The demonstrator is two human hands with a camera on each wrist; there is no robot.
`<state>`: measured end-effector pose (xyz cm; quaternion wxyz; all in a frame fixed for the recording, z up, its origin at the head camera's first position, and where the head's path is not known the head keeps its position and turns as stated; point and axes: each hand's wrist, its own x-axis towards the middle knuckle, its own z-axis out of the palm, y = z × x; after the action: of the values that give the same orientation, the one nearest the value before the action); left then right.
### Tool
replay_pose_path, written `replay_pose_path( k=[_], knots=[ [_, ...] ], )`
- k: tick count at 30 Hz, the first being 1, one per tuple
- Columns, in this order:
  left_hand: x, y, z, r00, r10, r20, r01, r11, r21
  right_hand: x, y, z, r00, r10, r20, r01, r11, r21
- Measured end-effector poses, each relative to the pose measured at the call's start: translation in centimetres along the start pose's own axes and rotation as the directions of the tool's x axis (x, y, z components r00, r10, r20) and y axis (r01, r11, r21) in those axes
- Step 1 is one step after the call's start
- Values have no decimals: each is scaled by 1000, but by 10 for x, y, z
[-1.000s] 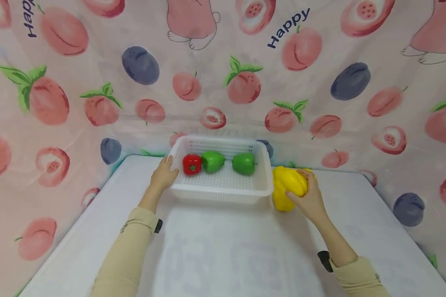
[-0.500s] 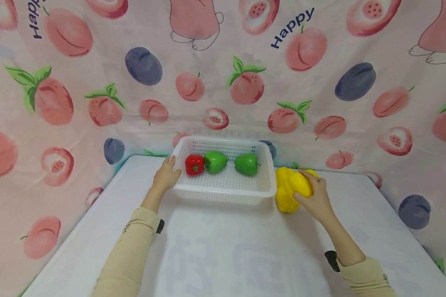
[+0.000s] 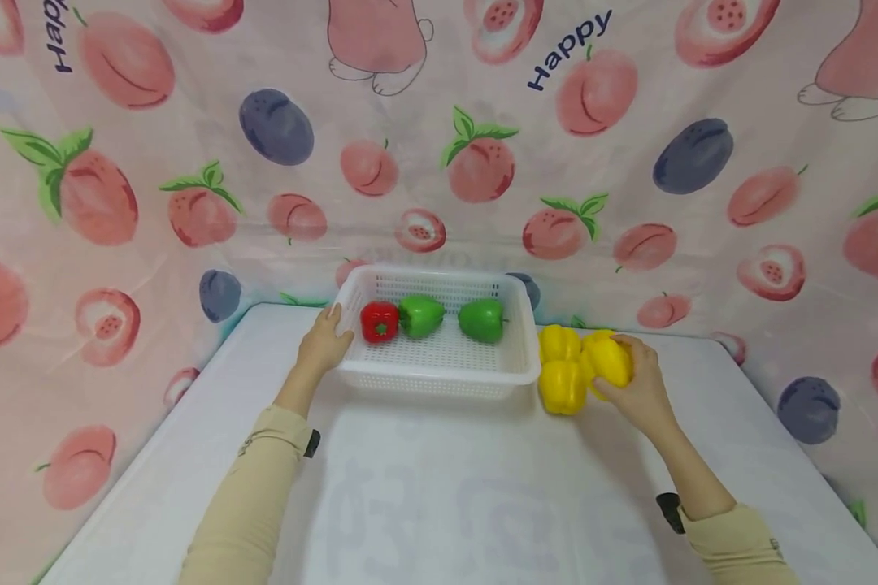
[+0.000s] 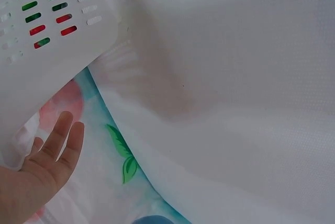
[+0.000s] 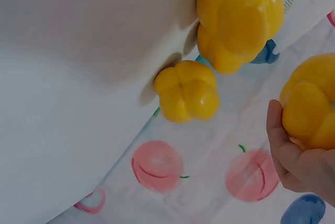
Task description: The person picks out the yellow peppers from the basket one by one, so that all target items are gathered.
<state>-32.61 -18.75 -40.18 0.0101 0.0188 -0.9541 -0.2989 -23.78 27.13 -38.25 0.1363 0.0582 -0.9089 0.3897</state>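
Observation:
My left hand point(image 3: 322, 345) grips the left rim of a white plastic basket point(image 3: 439, 376), thumb over the rim. A red bell pepper point(image 3: 379, 322) and two green bell peppers point(image 3: 420, 316) lie inside. Right of the basket, my right hand point(image 3: 640, 390) holds a yellow bell pepper point(image 3: 611, 361) between thumb and fingers. In the right wrist view this held pepper point(image 5: 309, 103) is apart from the other yellow peppers. Two of those stand one behind the other along the basket's right side, a near one point(image 3: 562, 387) and a far one point(image 3: 559, 344). Another yellow pepper point(image 5: 187, 91) stands beside them, mostly hidden by the held one in the head view.
The white table point(image 3: 439, 487) runs back to a fruit-printed cloth point(image 3: 424, 162) hanging close behind the basket. Similar cloth drops along both sides of the table. In the left wrist view, the table edge point(image 4: 123, 140) passes near my left fingers.
My right hand has moved right with its yellow pepper, uncovering more of the two yellow peppers beside the basket. The left hand stays at the basket rim.

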Motion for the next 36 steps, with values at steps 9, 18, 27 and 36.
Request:
replay_pose_path(
  k=[9,18,27,36],
  knots=[
    [-1,-1,0,1000,9,11,-9,1000,-9,-6,8,-3,1000,-3,-4,2,999,-41],
    [-2,-1,0,1000,19,5,-19,1000,4,-5,15,-6,998,45,43,-40,993,-114],
    [-1,-3,0,1000,14,6,-14,1000,1,1,20,-8,996,68,51,-60,988,-141],
    [0,-3,0,1000,25,0,-25,1000,-8,2,31,-3,989,123,81,-107,978,-178]
  ],
)
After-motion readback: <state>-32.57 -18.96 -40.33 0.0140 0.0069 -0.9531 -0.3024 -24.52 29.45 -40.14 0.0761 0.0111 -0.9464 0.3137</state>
